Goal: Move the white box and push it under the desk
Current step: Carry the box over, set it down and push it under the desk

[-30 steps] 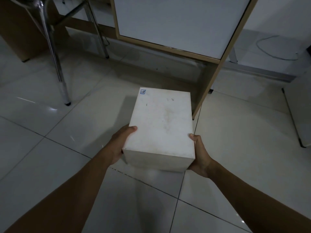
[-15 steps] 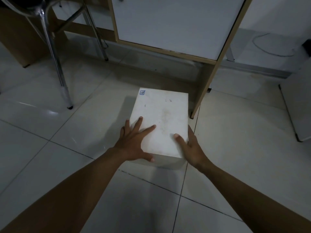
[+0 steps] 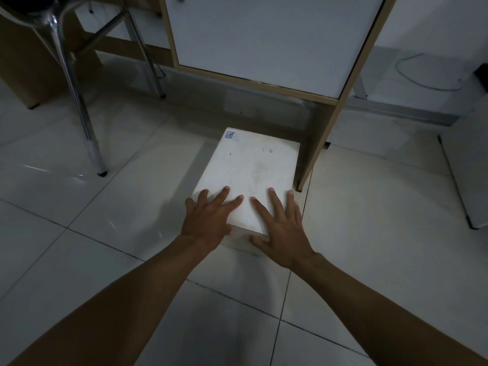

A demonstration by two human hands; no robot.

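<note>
White box (image 3: 250,178) resting on the tiled floor (image 3: 105,207), just beside the counter's side panel (image 3: 320,138). Left hand (image 3: 208,220) and right hand (image 3: 281,225) lie flat on its near top edge, fingers spread, gripping nothing.

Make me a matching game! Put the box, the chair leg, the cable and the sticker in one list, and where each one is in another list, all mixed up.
Things:
1. white box
2. chair leg
3. cable
4. sticker

Places:
A. far right, lying on the floor by the wall
B. far left corner of the box top
C. on the floor under both hands, beside the desk's side panel
D. left of the box, standing on the tiles

Pairs: 1-C, 2-D, 3-A, 4-B
</note>
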